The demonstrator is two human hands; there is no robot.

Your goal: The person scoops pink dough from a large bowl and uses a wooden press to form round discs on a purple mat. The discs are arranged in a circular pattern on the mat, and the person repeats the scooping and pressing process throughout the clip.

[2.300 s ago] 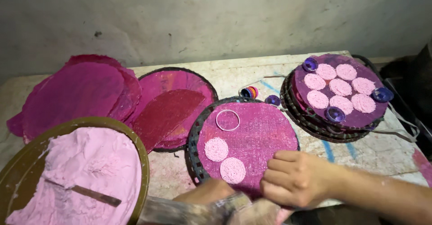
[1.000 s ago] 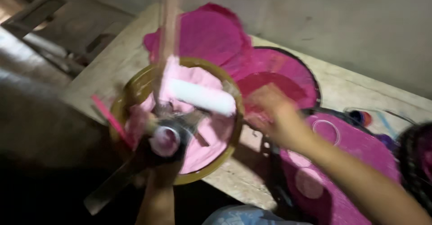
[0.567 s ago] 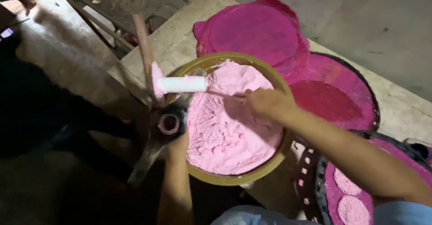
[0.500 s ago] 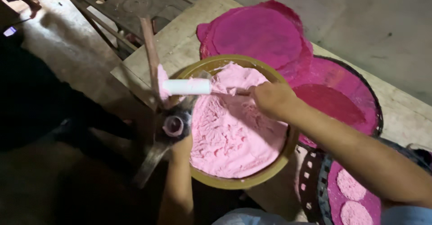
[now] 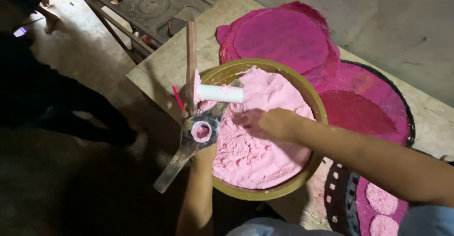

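Note:
A wide olive-yellow bowl (image 5: 265, 194) on the table corner holds a mound of soft pink dough (image 5: 250, 155). My right hand (image 5: 276, 122) rests on the dough near its middle, fingers curled into it. My left hand (image 5: 206, 153), mostly hidden, grips a hand press (image 5: 201, 131) at the bowl's left rim. The press has a metal tube filled with pink dough, a white cylinder (image 5: 220, 93) lying over the bowl, a wooden handle pointing up and a metal arm pointing down-left.
Behind the bowl lie a magenta cloth-covered disc (image 5: 283, 37) and a dark-rimmed round tray (image 5: 409, 122) with pink cloth. A perforated tray (image 5: 338, 203) at bottom right carries round pink pieces (image 5: 380, 199). A metal stand (image 5: 142, 4) and a person in dark clothes (image 5: 38, 89) are left of the wooden table (image 5: 163, 63).
My right hand has moved from the bowl's far side down onto the middle of the dough. The press stays at the bowl's left rim in my left hand.

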